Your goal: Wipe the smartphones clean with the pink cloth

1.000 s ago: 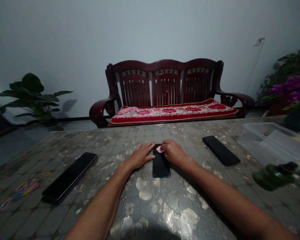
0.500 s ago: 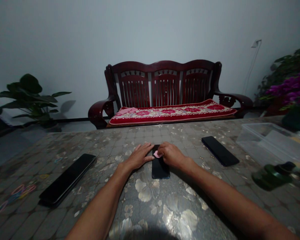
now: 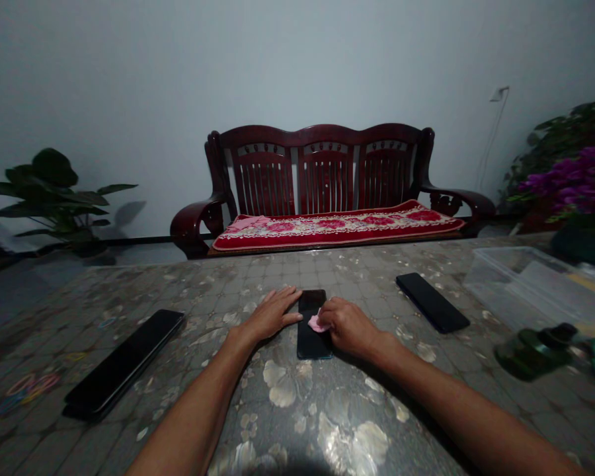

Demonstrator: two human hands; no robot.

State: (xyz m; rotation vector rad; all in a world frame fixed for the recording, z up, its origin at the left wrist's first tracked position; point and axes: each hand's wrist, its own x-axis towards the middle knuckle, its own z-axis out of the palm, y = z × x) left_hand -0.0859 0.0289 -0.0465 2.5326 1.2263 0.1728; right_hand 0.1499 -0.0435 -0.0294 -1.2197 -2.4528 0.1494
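A black smartphone (image 3: 313,346) lies flat on the table in front of me, its long side pointing away. My left hand (image 3: 274,316) rests beside its left edge, fingers stretched out, with the thumb and fingertips at that edge. My right hand (image 3: 346,325) is closed on a small pink cloth (image 3: 317,323), which is pressed on the middle of the screen. The fingers hide part of the cloth and the phone's right edge.
Another dark phone (image 3: 432,303) lies to the right, and a larger black phone (image 3: 126,363) at left near colourful rubber bands (image 3: 32,388). A clear plastic box (image 3: 496,281), a green bottle (image 3: 534,354) and purple flowers (image 3: 575,178) are at right. A wooden bench (image 3: 322,139) stands behind the table.
My right hand has moved the pink cloth down the screen toward me, uncovering the phone's far end. My left hand stays by the left edge. The view has shifted slightly.
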